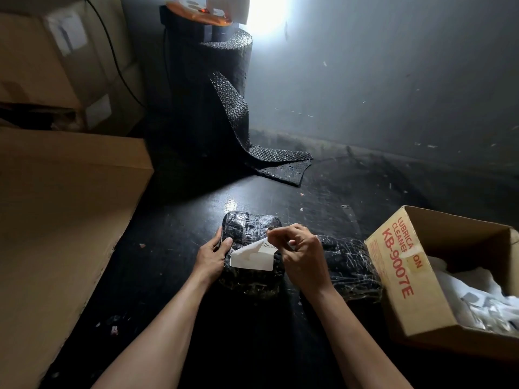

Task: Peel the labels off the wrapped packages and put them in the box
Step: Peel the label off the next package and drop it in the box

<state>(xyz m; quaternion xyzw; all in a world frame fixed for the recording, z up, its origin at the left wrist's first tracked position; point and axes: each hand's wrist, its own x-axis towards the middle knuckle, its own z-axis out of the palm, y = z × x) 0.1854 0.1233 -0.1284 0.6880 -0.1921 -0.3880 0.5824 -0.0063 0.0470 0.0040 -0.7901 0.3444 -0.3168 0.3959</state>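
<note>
- Your left hand (214, 252) grips the left edge of a black wrapped package (250, 248) that lies on the dark floor (196, 220); the thumb lies across the package's top and the fingers curl round its side, holding it steady.
- Your right hand (299, 252) pinches the upper right corner of a white label (251, 258) between thumb and fingertips; the other fingers are curled in.
- The label is partly lifted: its top edge curls up and away from the wrapping, while its lower part lies flat on the package, near the middle of the top face.
- A second wrapped package (351, 265), also black and crossed with clear tape, lies just beside the first on its right, partly hidden behind your right wrist and touching the side of the box.
- The open cardboard box (398, 265), printed in red with "KB-9007E", stands at the right; white crumpled paper pieces (474, 299) fill its inside.
- A roll of black bubble wrap (224, 88) stands upright farther back, its loose end trailing onto the floor.
- Large plain cardboard cartons (64, 209) line the left side.
- A bright light (266, 15) glares on the wall behind the roll.
</note>
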